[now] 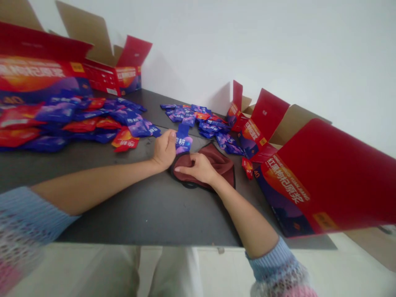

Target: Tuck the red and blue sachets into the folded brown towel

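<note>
My left hand is closed around a blue and purple sachet, thumb on its side, at the edge of a dark red cloth pouch lying on the black table. My right hand rests on the pouch with its fingers curled, gripping the fabric near the opening. The sachet stands just above the pouch's mouth. Both forearms are bare, with light blue knitted sleeves pushed up.
A big heap of blue and red sachets covers the table's left side, a smaller heap lies behind the pouch. Open red cartons stand at back left and right. A white wall rises behind.
</note>
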Tool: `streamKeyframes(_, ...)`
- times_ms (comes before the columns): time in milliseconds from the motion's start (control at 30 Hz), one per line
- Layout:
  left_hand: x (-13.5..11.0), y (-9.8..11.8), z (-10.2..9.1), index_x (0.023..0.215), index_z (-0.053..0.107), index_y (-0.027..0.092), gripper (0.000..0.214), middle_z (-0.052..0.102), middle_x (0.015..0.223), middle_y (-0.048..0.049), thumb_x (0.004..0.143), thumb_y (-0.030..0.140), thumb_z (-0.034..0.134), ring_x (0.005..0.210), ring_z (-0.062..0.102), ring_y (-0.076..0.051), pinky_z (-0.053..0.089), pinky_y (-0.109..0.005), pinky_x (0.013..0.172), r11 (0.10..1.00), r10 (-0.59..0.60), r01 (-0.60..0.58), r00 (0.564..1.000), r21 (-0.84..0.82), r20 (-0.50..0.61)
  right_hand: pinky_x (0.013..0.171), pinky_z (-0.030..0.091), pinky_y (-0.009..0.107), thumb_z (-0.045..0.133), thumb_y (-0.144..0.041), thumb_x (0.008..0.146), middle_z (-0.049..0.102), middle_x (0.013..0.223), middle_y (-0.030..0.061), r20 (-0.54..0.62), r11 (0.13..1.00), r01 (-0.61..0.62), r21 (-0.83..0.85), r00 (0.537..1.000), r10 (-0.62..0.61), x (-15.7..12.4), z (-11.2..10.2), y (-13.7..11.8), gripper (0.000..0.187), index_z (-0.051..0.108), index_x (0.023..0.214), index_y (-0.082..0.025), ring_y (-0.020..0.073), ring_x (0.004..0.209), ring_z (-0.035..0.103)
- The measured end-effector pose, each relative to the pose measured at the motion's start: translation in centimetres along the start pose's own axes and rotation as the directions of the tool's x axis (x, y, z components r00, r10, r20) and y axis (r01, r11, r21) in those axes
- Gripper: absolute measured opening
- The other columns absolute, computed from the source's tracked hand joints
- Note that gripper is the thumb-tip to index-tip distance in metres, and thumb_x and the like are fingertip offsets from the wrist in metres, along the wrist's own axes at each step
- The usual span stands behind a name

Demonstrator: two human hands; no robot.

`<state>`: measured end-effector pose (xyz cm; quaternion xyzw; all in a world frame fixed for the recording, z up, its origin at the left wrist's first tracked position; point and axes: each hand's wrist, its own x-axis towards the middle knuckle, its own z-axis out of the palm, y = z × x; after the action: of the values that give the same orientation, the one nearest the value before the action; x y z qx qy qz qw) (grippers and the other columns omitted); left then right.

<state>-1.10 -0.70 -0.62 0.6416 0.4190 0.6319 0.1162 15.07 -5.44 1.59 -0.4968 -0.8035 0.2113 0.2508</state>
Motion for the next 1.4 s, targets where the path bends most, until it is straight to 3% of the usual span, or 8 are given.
streamKeyframes(100,0.4,-0.4,0.2,0.079,0.057,0.02,0.031,0.056,0.068,-0.002,0.096,0.04,0.041,0.066,0.05,-0.017,0.038,-0.031,0.062,0.992,-0.051,0.048,0.998,-0.116,-0.029,0.062,0.035,0.024,0.074,-0.054,0.076,0.063,0.067,-0.0013,-0.005,1.0,-0.012,0.0,1.0,0.012,0.0,0.3,0.1,0.038,0.069,0.073,-0.016,0.012,0.064,0.054)
streamKeyframes(267,0.7,-0.8,0.7,0.057,0.037,0.023,0.044,0.035,0.054,0.0018,0.091,0.048,0.049,0.053,0.037,-0.014,0.032,-0.031,0.051,0.937,-0.2,0.2,0.979,-0.286,0.03,0.064,0.035,0.025,0.07,-0.048,0.082,0.061,0.066,-0.0012,-0.07,0.998,0.04,-0.057,0.997,-0.044,0.1,0.8,0.4,0.035,0.064,0.066,-0.017,0.0121,0.064,0.052)
streamKeyframes(467,0.5,-0.3,0.6,0.057,0.036,0.023,0.05,0.039,0.056,0.0,0.091,0.06,0.043,0.057,0.04,-0.016,0.036,-0.032,0.055,0.946,-0.226,0.225,0.974,-0.235,0.023,0.067,0.039,0.026,0.068,-0.051,0.083,0.062,0.069,0.0004,-0.126,0.999,0.032,-0.028,0.991,-0.035,0.0,1.1,0.1,0.038,0.064,0.065,-0.018,0.0142,0.069,0.054)
streamKeyframes(767,0.2,0.7,0.5,0.056,0.033,0.022,0.061,0.033,0.056,0.0007,0.082,0.076,0.044,0.057,0.033,-0.015,0.033,-0.03,0.056,0.908,-0.225,0.301,0.937,-0.291,0.268,0.067,0.043,0.027,0.073,-0.053,0.078,0.066,0.075,0.0012,-0.345,0.988,-0.044,0.151,0.934,0.094,-0.2,1.6,0.4,0.035,0.067,0.074,-0.018,0.0153,0.071,0.059)
streamKeyframes(900,0.0,0.1,0.9,0.06,0.039,0.021,0.056,0.042,0.06,-0.0003,0.086,0.07,0.043,0.064,0.043,-0.016,0.04,-0.029,0.063,0.884,-0.241,0.341,0.919,-0.32,0.312,0.07,0.045,0.027,0.076,-0.048,0.077,0.068,0.078,0.0016,-0.413,0.977,-0.036,0.209,0.902,0.121,0.1,1.7,0.7,0.031,0.068,0.076,-0.018,0.0158,0.073,0.06)
streamKeyframes(1000,0.2,-0.3,1.0,0.069,0.05,0.02,0.046,0.053,0.074,-0.0028,0.09,0.06,0.042,0.077,0.051,-0.018,0.044,-0.029,0.076,0.913,-0.226,0.302,0.934,-0.275,0.276,0.073,0.046,0.028,0.072,-0.047,0.081,0.07,0.084,0.0031,-0.425,0.972,-0.026,0.233,0.897,0.126,0.2,1.8,0.8,0.03,0.07,0.084,-0.017,0.0165,0.077,0.062)
streamKeyframes(1200,0.6,-0.2,0.6,0.068,0.057,0.018,0.041,0.062,0.096,-0.0078,0.096,0.041,0.037,0.092,0.056,-0.019,0.044,-0.03,0.089,0.973,-0.217,0.229,0.957,-0.04,0.195,0.075,0.047,0.029,0.064,-0.047,0.087,0.071,0.09,0.0046,-0.382,0.975,-0.062,0.212,0.913,0.141,0.6,1.8,0.8,0.031,0.07,0.095,-0.018,0.0192,0.084,0.064)
streamKeyframes(1400,0.6,-0.1,0.6,0.064,0.056,0.019,0.04,0.062,0.097,-0.0084,0.096,0.036,0.038,0.094,0.056,-0.02,0.045,-0.031,0.091,0.978,-0.198,0.206,0.961,-0.027,0.192,0.077,0.048,0.031,0.064,-0.045,0.087,0.073,0.092,0.0056,-0.352,0.974,-0.053,0.221,0.927,0.131,0.8,1.6,0.8,0.029,0.071,0.098,-0.019,0.0212,0.087,0.065)
